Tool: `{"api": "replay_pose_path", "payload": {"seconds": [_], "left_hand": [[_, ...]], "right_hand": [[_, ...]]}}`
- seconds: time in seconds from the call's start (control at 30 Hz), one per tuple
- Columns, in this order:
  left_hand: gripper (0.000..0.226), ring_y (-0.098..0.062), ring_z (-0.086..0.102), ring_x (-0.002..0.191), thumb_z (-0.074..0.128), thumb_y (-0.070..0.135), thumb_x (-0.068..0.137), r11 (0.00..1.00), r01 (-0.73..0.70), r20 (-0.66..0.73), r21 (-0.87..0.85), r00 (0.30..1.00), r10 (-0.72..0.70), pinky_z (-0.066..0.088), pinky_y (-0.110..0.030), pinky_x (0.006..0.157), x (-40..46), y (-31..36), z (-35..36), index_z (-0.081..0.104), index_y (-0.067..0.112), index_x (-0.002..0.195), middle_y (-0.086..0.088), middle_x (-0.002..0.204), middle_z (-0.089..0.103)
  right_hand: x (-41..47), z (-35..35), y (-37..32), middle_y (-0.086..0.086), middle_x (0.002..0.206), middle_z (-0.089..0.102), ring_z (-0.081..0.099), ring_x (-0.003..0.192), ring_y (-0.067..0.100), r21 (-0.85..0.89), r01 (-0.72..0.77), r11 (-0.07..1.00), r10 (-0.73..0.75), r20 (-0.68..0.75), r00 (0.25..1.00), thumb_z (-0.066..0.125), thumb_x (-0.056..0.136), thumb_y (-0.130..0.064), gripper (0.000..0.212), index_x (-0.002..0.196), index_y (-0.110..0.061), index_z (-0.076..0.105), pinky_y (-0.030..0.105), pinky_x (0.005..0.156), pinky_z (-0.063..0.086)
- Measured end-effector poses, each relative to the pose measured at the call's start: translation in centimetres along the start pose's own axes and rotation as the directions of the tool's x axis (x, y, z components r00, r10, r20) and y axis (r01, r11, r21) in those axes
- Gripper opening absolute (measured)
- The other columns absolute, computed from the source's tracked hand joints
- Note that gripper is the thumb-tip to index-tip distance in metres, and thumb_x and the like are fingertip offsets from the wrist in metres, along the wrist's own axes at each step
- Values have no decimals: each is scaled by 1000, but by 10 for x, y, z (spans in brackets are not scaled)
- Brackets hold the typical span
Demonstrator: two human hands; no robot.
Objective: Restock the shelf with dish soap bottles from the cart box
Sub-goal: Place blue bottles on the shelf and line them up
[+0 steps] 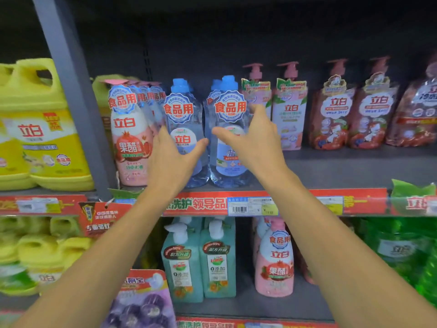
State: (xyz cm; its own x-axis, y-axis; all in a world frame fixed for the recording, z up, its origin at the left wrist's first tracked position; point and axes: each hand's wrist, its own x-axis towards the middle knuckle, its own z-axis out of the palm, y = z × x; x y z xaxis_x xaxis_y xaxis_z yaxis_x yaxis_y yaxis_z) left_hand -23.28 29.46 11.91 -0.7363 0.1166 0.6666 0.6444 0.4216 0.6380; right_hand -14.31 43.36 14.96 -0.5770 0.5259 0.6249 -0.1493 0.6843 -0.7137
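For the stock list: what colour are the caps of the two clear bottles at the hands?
Blue caps, seen in the head view.

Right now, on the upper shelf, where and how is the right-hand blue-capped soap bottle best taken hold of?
Probably round the waist of the right blue-capped bottle, just below its round red-lettered sticker, coming straight in from the front. It stands upright at the shelf edge, close beside the left blue-capped bottle, so its sides are crowded. The right hand already spreads across its front.
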Motion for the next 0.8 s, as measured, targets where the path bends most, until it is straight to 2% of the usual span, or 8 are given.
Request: {"api": "replay_pose_path", "payload": {"seconds": [0.07, 0.13, 0.2, 0.33, 0.5, 0.8], "left_hand": [[85, -32, 51, 120, 65, 66, 77, 995, 28, -51, 97, 998, -23, 44, -49, 97, -8, 3, 1, 42, 9, 137, -12, 127, 51], [91, -35, 44, 128, 68, 61, 79, 992, 18, -97, 125, 995, -6, 40, -48, 103, -14, 8, 0, 36, 5, 143, -16, 135, 46], [94, -35, 40, 132, 72, 55, 79, 992, 21, -141, 125, 990, -3, 37, -47, 106, -18, 9, 2, 31, 5, 146, -16, 140, 42], [88, -32, 41, 129, 75, 49, 79, 991, 17, -185, 134, 983, 8, 38, -44, 103, -32, 10, 10, 34, 8, 145, -12, 137, 44], [85, -30, 42, 127, 75, 46, 81, 992, 21, -184, 123, 983, 2, 36, -39, 100, -30, 5, 7, 34, 9, 145, -10, 136, 44], [86, -29, 35, 136, 65, 45, 90, 975, 25, -92, 219, 996, -5, 40, -44, 103, -21, 4, 14, 21, 5, 151, -12, 148, 36]], "right_hand": [[-13, -2, 10, -4, 116, 63, 60, 111, 17, 23, -15, 1000, 14, 40, 999, 86, 74, -39, 66, 123, -16, 48, 32, 88, 49], [-23, -3, 19, -9, 106, 60, 61, 104, 13, 35, -42, 998, 39, 67, 997, 87, 74, -32, 59, 114, -20, 46, 25, 80, 46], [-26, -4, 24, -8, 103, 58, 59, 99, 13, 24, -40, 999, 38, 84, 996, 88, 73, -30, 58, 108, -23, 42, 25, 75, 43], [-23, -7, 26, -2, 107, 62, 60, 97, 17, -6, -21, 1000, 21, 102, 995, 90, 71, -32, 60, 102, -21, 39, 27, 69, 44], [-24, -3, 26, -4, 107, 62, 63, 100, 20, 3, -20, 1000, 20, 97, 995, 90, 69, -35, 61, 102, -22, 40, 38, 81, 53], [-28, -1, 31, -16, 108, 57, 61, 102, 14, 83, -11, 997, 3, 101, 995, 88, 72, -35, 61, 107, -28, 39, 42, 88, 52]]}}
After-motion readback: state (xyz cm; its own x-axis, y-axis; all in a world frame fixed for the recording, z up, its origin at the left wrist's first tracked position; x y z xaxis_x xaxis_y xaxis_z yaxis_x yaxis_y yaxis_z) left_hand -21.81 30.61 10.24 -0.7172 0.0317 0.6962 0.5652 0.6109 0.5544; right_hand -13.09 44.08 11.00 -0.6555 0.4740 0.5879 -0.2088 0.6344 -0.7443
